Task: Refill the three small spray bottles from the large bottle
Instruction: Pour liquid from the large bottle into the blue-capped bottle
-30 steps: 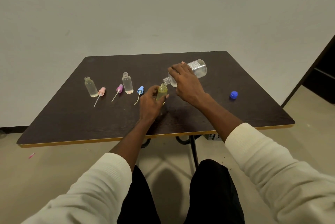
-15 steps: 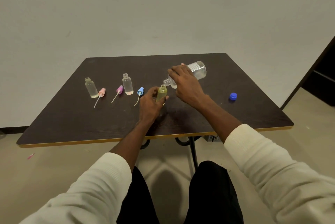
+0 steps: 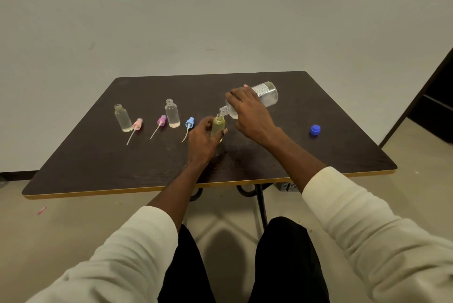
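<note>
Dim, even indoor light, soft shadow under the table (image 3: 103,155), wide-angle bowing at edges.

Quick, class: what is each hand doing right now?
Left hand: closed around the small yellow bottle, upright.
Right hand: closed around the large bottle, tipped toward the small one.
</note>
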Tool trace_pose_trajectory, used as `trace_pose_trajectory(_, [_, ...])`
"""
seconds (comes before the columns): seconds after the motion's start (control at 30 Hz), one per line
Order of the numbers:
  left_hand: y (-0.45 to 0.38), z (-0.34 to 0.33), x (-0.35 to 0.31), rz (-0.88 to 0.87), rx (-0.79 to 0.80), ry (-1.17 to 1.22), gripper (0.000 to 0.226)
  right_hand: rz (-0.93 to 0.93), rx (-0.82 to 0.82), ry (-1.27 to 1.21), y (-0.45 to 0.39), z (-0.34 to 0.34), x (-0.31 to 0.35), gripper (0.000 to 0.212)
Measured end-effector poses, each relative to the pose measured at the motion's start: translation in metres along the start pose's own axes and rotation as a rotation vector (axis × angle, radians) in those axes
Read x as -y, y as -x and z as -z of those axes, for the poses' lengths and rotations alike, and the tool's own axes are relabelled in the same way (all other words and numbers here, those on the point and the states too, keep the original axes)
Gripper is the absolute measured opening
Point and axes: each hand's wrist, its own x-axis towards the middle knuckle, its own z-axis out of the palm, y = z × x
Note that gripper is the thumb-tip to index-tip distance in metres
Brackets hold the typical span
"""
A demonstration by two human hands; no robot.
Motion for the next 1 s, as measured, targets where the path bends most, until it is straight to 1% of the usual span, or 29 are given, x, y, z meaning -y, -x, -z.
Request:
trace_pose_trajectory(0.27, [0.0013,0.0013,-0.0014,0.004,-0.012,0.003,0.028,0.001,-0.006,-0.010,0.0001,-0.0011,0.0020,0.062])
trace_pose_trajectory(0.5, [0.0014,0.0007,-0.0018,0.018,-0.014,0.007,0.032,-0.006,0.003,-0.020,0.0003,-0.0020,0.0020,0.064])
trace_pose_trajectory(0.6, [0.0019,0.0010,-0.0022,0.011,-0.016,0.004,0.031,-0.012,0.000,-0.024,0.0001,-0.0036,0.0016,0.062])
trace_pose_trajectory(0.83, [0.0015,0.0011,-0.0022,0.001,-0.023,0.006,0.031,-0.058,0.015,-0.059,0.0008,-0.0054,0.0024,0.065])
trace_pose_trajectory(1.0, [0.0019,0.0028,-0.0048,0.004,-0.012,0.011,0.026,-0.061,0.018,-0.045,0.0000,-0.0062,0.0032,0.065])
